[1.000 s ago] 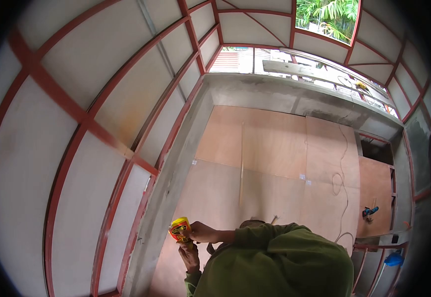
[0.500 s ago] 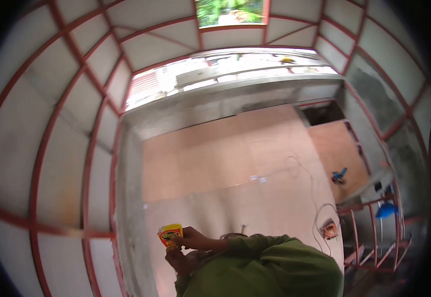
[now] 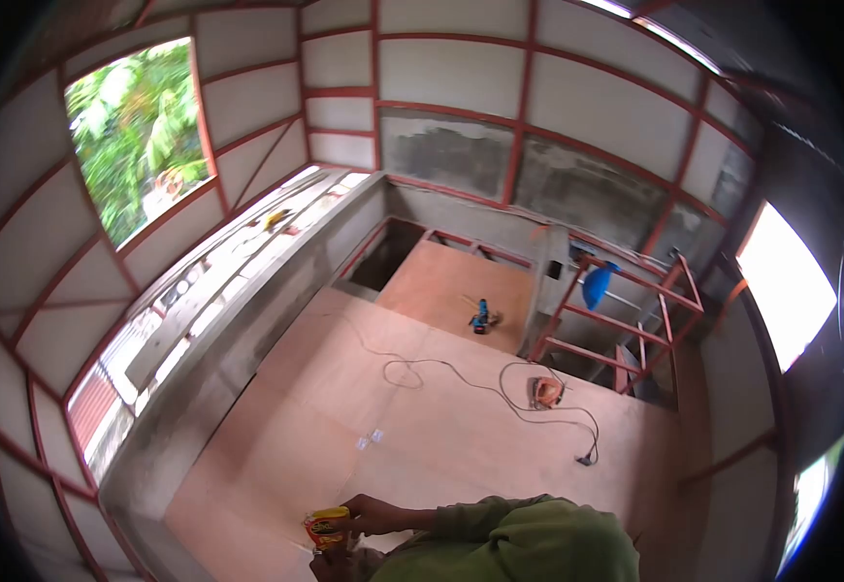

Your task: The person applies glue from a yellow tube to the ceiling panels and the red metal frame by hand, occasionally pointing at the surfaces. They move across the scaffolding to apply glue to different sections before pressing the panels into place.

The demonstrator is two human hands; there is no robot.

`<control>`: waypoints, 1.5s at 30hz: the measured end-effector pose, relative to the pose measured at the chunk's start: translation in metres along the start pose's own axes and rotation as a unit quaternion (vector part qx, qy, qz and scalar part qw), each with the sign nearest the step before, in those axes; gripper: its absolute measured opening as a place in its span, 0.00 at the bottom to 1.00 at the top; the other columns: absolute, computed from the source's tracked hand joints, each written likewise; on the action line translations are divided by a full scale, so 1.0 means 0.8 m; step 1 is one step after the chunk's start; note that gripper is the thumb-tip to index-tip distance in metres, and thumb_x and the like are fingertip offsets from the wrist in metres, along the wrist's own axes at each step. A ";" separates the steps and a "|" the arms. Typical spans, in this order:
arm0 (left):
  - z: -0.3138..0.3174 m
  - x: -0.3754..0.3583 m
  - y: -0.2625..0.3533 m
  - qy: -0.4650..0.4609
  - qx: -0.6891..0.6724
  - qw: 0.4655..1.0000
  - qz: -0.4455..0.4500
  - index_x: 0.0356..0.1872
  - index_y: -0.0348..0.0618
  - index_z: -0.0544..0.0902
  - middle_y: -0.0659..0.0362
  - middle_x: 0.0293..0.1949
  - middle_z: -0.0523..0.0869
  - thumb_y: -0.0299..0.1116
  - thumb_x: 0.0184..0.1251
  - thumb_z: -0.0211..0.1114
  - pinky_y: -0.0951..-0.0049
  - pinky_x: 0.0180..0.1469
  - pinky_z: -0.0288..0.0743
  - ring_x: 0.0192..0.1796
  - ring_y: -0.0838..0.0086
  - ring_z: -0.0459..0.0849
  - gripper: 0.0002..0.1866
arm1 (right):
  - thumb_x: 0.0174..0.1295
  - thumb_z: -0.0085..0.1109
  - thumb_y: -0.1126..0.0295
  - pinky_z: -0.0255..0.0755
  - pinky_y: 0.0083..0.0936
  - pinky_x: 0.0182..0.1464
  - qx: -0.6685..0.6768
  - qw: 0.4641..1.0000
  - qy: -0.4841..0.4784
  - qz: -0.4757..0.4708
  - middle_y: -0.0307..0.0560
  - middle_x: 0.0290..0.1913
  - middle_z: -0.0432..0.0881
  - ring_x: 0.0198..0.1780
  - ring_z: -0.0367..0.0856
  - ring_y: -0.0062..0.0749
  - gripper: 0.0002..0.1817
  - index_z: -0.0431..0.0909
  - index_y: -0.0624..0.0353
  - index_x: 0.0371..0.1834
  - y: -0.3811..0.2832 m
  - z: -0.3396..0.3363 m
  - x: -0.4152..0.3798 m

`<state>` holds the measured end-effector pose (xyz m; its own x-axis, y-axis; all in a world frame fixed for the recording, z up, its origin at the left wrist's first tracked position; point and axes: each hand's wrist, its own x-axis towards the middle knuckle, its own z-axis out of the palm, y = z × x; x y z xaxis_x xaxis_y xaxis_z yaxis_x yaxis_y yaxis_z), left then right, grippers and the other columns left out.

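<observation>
A small yellow and red packet (image 3: pixel 327 527) is held in front of my body, low in the view. My right hand (image 3: pixel 369 514) grips its right side, the arm in a green sleeve. Just beneath it, my left hand (image 3: pixel 333 563) is closed around the packet's lower end. Both hands are above the pinkish plywood floor (image 3: pixel 286 436).
A blue power tool (image 3: pixel 482 318) lies on a plywood sheet beside a dark floor opening (image 3: pixel 395 254). An orange tool (image 3: pixel 545 391) with a looping cable (image 3: pixel 461 376) lies on the floor. Red metal frame rails (image 3: pixel 601 318) and a blue object (image 3: pixel 597 286) stand at right.
The view has swung to the right, so the window is now at the left and the tools are nearer the middle. Both hands still hold the packet.
</observation>
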<state>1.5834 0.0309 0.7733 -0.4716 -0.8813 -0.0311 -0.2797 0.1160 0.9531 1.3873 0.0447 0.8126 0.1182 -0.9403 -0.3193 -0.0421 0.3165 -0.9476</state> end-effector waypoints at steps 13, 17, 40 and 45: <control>-0.058 0.149 -0.034 0.068 0.112 0.990 0.048 0.38 0.29 0.80 0.44 0.30 0.84 0.36 0.71 0.53 0.58 0.34 0.72 0.31 0.57 0.80 0.17 | 0.68 0.51 0.51 0.76 0.21 0.31 0.063 0.987 0.145 0.040 0.45 0.41 0.83 0.35 0.82 0.23 0.26 0.71 0.58 0.60 -0.009 0.011 0.137; -0.046 0.202 -0.079 0.053 -0.006 0.999 0.005 0.25 0.34 0.77 0.52 0.20 0.77 0.31 0.65 0.53 0.63 0.23 0.62 0.21 0.67 0.74 0.12 | 0.67 0.54 0.55 0.78 0.25 0.33 0.089 0.946 0.311 0.015 0.47 0.41 0.83 0.35 0.83 0.24 0.25 0.69 0.58 0.62 0.001 -0.005 0.118; 0.401 0.521 0.195 -0.352 0.137 0.869 0.321 0.30 0.38 0.82 0.53 0.27 0.84 0.34 0.64 0.65 0.62 0.28 0.74 0.27 0.59 0.83 0.09 | 0.73 0.34 0.46 0.72 0.44 0.53 0.681 0.632 0.363 -0.066 0.50 0.47 0.76 0.49 0.77 0.43 0.24 0.67 0.51 0.59 0.074 -0.500 0.077; 0.475 0.603 0.231 -0.333 0.143 0.871 0.331 0.21 0.38 0.82 0.56 0.17 0.81 0.36 0.60 0.69 0.68 0.23 0.71 0.18 0.65 0.79 0.13 | 0.69 0.39 0.39 0.74 0.33 0.39 0.718 0.561 0.401 -0.092 0.41 0.30 0.69 0.31 0.72 0.32 0.24 0.69 0.48 0.46 0.075 -0.632 0.063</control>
<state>0.9864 -0.1988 0.8197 -0.9625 -0.1279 0.2392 0.0862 0.6919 0.7168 0.8890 -0.0475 0.7407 -0.5193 -0.5458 -0.6576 0.8088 -0.5625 -0.1718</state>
